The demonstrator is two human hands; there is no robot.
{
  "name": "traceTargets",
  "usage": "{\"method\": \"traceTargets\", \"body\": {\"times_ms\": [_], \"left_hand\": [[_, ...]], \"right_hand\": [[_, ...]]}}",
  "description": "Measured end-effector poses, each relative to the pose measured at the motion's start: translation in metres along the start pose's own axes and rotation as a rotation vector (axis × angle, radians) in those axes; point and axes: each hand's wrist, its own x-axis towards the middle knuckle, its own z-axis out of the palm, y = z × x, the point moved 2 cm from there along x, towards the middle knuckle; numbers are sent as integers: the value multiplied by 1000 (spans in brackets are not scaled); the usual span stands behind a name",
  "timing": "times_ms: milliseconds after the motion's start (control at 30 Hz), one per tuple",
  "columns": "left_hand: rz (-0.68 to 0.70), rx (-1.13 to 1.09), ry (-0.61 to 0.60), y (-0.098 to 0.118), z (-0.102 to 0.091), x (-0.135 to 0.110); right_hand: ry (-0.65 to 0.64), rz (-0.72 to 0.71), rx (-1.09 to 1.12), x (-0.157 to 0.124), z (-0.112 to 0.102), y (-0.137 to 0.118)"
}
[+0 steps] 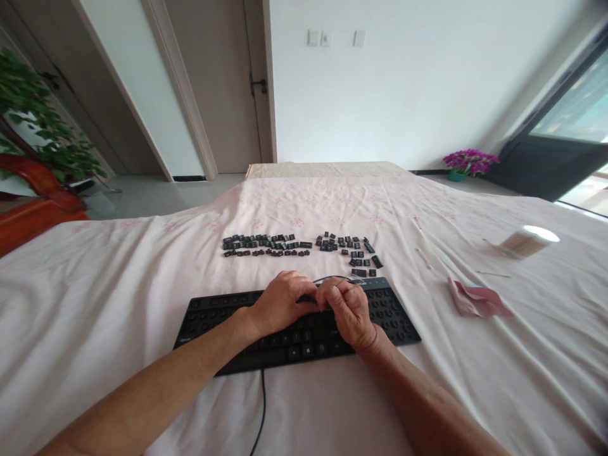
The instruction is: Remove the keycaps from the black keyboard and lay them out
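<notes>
A black keyboard (pixel 304 339) lies on the pink cloth, with bare key sockets at its right end and keycaps still seated in its middle and lower rows. My left hand (pixel 285 299) rests over its upper middle, thumb and fingers drawn together; what they pinch, if anything, is hidden. Touching it, my right hand (pixel 349 311) is curled closed above the keyboard. A thin wire tool (pixel 352 278) pokes out behind its fingers, mostly covered. Just beyond the keyboard, loose black keycaps (pixel 259 242) are laid in rows, with another group of keycaps (pixel 351 244) to the right.
On the right are a tub of cotton swabs (pixel 529 242), several loose swabs (pixel 424 258) and a folded pink cloth (pixel 477 299). The keyboard cable (pixel 263 405) runs toward me. A wooden chair (pixel 42 190) and a plant (pixel 47 126) stand at left.
</notes>
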Motion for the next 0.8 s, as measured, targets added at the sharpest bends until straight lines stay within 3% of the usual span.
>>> {"method": "traceTargets", "body": {"times_ms": [100,267,400,467,633,800], "left_hand": [[-109,-72,41,0,-4,3],[-216,-192,125,-1,-10,13],[-303,-301,72,-13,-2,22],[-322,-344,56,-23,0,29],[-364,-131,229,-58,-20,57],[-397,91,279,-94,-34,95]], "right_hand": [[-20,-91,-106,1,0,-2],[64,-161,-217,3,-1,-9],[65,-175,-296,5,-2,-12],[128,-153,-285,6,-5,-10],[341,5,-176,7,-12,3],[341,36,-153,8,-12,8]]}}
